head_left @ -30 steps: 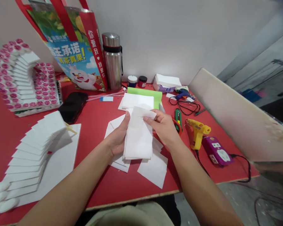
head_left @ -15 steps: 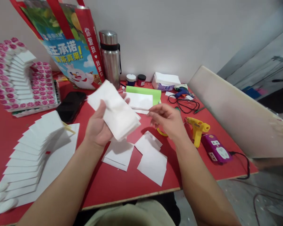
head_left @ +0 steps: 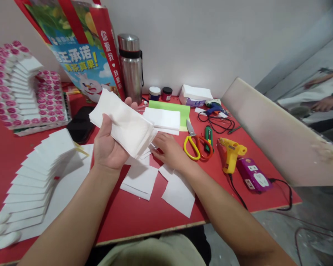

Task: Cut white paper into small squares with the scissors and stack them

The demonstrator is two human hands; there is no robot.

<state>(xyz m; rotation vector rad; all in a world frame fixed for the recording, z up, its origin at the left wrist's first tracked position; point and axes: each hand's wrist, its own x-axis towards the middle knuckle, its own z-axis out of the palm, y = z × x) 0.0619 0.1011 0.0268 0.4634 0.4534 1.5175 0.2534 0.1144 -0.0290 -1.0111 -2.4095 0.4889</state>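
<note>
My left hand (head_left: 107,142) grips a stack of thin white paper sheets (head_left: 127,123), thumb on top and fingers underneath, held tilted above the table. Low beside the stack's right end, my right hand (head_left: 168,149) reaches left with fingers stretched out. Its fingertips are close to white sheets on the table and partly hidden behind the stack. Below the hands lie white squares (head_left: 140,181) and more loose white pieces (head_left: 179,194). Farther back, a white folded pile (head_left: 163,120) rests on a green sheet (head_left: 184,112).
On the red table (head_left: 155,221) lie scissors (head_left: 198,144), a green cutter (head_left: 208,138), a yellow glue gun (head_left: 231,153) and a purple power strip (head_left: 254,175). Fanned white cards (head_left: 33,181), a phone (head_left: 80,123) and a steel flask (head_left: 131,70) stand left. Another person's hands (head_left: 326,103) show far right.
My right hand has moved left and down, toward the sheets below the stack, uncovering the scissors and cutter. My left hand has shifted slightly left with the stack. Another person has appeared far right.
</note>
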